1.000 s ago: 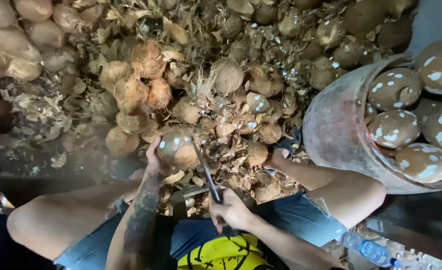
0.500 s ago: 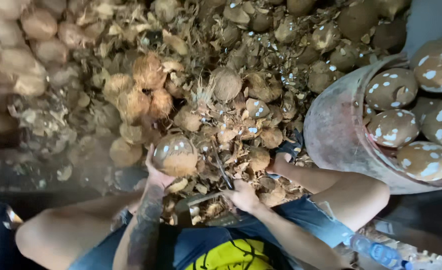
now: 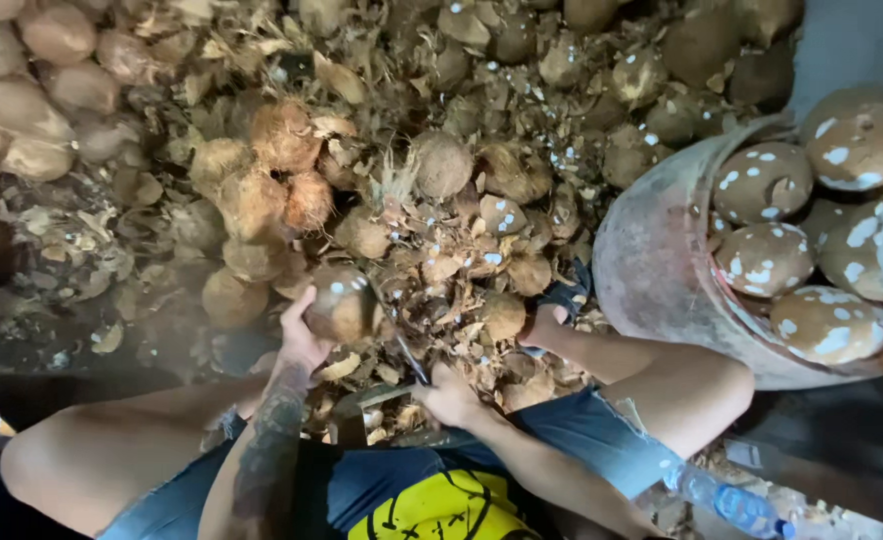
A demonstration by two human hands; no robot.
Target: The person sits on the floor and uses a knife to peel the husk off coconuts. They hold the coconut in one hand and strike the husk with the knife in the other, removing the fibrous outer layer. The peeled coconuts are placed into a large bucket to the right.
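Note:
I sit with knees apart over a heap of brown coconuts. My left hand (image 3: 304,338) grips one husked coconut (image 3: 344,305) with white chipped spots, held just above the litter of husk bits. My right hand (image 3: 449,395) is closed around the handle of a dark knife (image 3: 409,355), whose blade points up toward the coconut's right side. The blade tip sits close to the shell; whether it touches is unclear.
A large pinkish tub (image 3: 652,275) at the right holds several peeled, white-spotted coconuts (image 3: 765,258). Fibrous unpeeled coconuts (image 3: 282,135) pile up ahead and to the left. Husk scraps cover the ground. A plastic bottle (image 3: 727,500) lies by my right thigh.
My left hand has brought the coconut slightly lower and nearer. The knife in my right hand swung down from a raised angle to beside the shell.

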